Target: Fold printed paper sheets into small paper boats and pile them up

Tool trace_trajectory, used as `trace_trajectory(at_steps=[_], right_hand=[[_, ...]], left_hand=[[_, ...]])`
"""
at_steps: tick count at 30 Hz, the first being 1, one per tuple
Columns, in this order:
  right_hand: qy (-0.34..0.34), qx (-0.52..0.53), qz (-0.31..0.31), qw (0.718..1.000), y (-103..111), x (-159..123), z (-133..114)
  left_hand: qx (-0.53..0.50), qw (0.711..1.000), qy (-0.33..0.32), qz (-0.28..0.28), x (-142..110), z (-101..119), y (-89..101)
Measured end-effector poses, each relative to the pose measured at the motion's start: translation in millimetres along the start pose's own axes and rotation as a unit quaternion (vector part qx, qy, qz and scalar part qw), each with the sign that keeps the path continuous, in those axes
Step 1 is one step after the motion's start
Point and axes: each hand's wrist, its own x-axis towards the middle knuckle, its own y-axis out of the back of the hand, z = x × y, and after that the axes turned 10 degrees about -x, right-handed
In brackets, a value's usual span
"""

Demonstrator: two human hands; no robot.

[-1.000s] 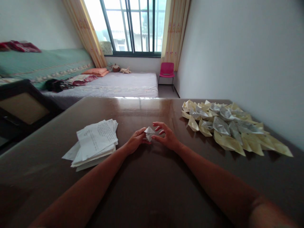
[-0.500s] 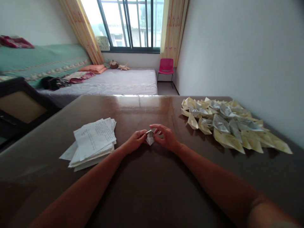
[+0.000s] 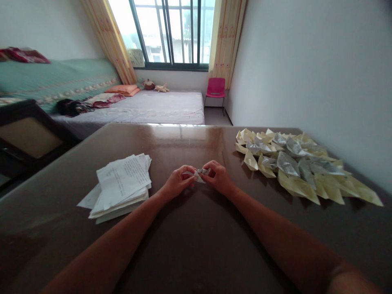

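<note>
Between my two hands, just above the brown table (image 3: 190,232), is a small piece of folded paper (image 3: 200,177), white and grey with print on it. My left hand (image 3: 180,179) pinches its left side between thumb and fingers. On the other side my right hand (image 3: 217,177) grips it with thumb and fingertips. Both hands cover parts of the paper, so its full shape is hidden. To the left lies a stack of printed sheets (image 3: 121,183). Many folded paper boats (image 3: 288,163), cream and grey, stand grouped on the right.
Beyond the table are a bed (image 3: 171,106) with a light sheet and a pink chair (image 3: 216,87) under the window. A dark cabinet (image 3: 27,134) stands at the left. The white wall (image 3: 306,69) runs along the right side.
My right hand's fingers, raised and apart before, have closed on the paper's right side. The paper has turned from a pointed upright diamond to a wider, partly covered shape. The view has shifted slightly.
</note>
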Motion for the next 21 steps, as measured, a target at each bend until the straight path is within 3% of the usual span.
trace_trajectory(at_steps=[5,10,17,21], right_hand=[[0.029,0.011,-0.007,1.000,1.6,1.5,3.5],[0.047,0.018,0.002,0.999,6.5,3.7,-1.0],[-0.010,0.087,0.025,0.996,4.2,6.4,5.4],[-0.034,0.097,0.007,0.995,6.2,6.8,7.2]], left_hand=[[0.041,0.998,0.005,0.050,-1.4,1.7,0.1],[0.115,0.988,-0.037,0.099,-2.2,10.5,3.6],[0.069,0.990,-0.034,0.122,0.7,7.5,3.4],[0.085,0.988,-0.045,0.122,3.0,2.9,6.0]])
